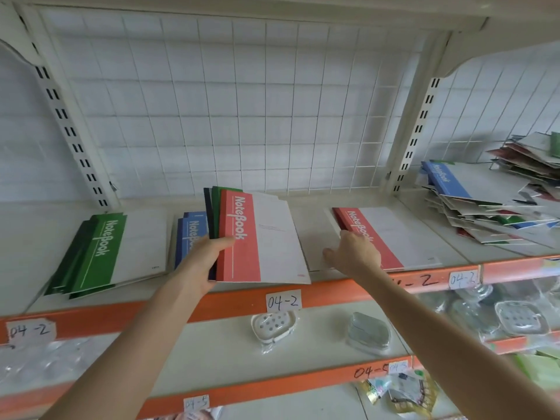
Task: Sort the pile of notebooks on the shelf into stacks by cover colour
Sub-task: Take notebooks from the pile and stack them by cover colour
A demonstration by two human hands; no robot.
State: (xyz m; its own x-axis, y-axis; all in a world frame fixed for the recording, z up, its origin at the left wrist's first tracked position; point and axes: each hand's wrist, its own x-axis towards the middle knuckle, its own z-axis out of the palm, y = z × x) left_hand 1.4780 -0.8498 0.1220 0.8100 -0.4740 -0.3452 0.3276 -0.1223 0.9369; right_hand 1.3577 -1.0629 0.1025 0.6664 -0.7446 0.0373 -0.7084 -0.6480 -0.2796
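Wide cream shelf fills the frame, and the sort looks well under way on it. At far right sits the unsorted pile, a slumped jumble of mixed covers. Three sorted stacks lie flat across the shelf: the green stack at lower left, the blue stack just right of it and partly hidden, and the red stack right of centre.

In the middle, the left grip wraps the spine edge of a held bundle lifted off the shelf, red cover on top, green and dark covers fanned behind. The right grip is empty, fingers loose, fingertips touching the red stack's near left corner.

The step looks like dealing that top red notebook across. Best to slide it off by its free edge and lay it square, spines matched, while the left thumb pins the rest against splaying.

Behind, a white wire grid backs the bay. An orange edge strip carries a handwritten 04-2 label. Below it, soap dishes lie on the lower shelf.
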